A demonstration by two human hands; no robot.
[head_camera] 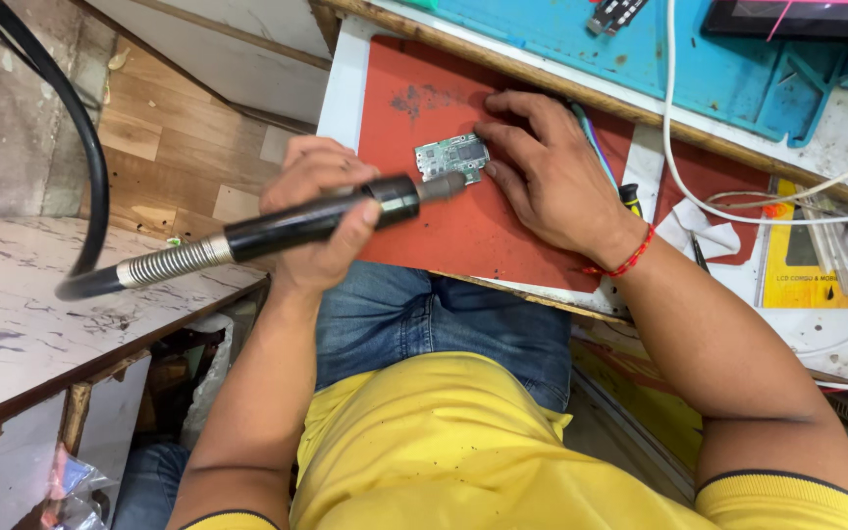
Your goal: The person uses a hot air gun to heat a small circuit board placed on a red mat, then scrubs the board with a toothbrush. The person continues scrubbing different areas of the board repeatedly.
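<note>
Head view: left hand (316, 211) clenched round black rotary handpiece (321, 218), flexible shaft (85, 147) looping off left over marble counter (12, 294). Tool tip touching edge of small circuit board (453, 157). Board flat on red mat (463, 231), near its middle. Right hand (547, 172) not gripping, fingers spread, fingertips pinning board's right edge. Red thread bracelet (630, 257) at wrist. White cable (738, 211) crossing bench at right.

You have one view only, from the camera on your head, looking almost straight down over your chest and lap. It sits close: your left hand (311, 211) and right hand (552, 177) fill the middle, the red mat (463, 231) lies ahead at the top, the wooden floor (164, 147) falls away to the left
</note>
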